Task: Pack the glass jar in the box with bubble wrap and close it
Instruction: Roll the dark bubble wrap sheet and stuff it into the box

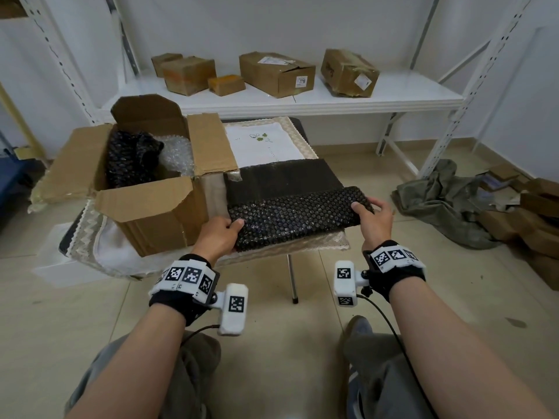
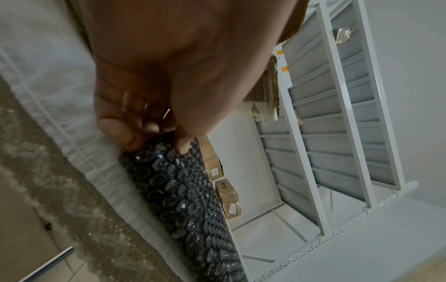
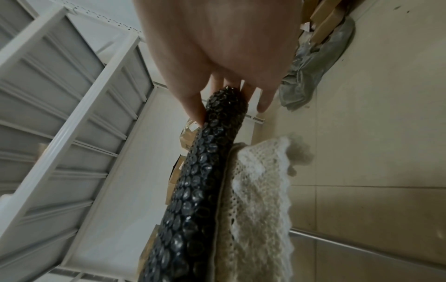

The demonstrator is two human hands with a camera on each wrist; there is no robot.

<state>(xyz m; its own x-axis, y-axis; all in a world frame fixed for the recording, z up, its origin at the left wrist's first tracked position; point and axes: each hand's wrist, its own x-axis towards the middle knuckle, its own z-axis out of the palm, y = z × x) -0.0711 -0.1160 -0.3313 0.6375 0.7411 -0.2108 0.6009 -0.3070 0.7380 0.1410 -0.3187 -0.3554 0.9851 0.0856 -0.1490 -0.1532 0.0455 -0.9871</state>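
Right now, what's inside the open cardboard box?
Inside the open cardboard box: a dark bubble-wrapped bundle and clear bubble wrap. Whatever the dark wrap covers, and the box bottom, are hidden.

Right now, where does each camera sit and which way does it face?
Head: above, looking down at the table, the box, both forearms and knees.
Left wrist: along the left hand at its fingers gripping the bubble wrap.
Right wrist: along the right hand, toward floor.
All share the wrap and shelf.

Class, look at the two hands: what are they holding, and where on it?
Both hold the black bubble wrap by its rolled near edge: left hand at the left end, right hand at the right end.
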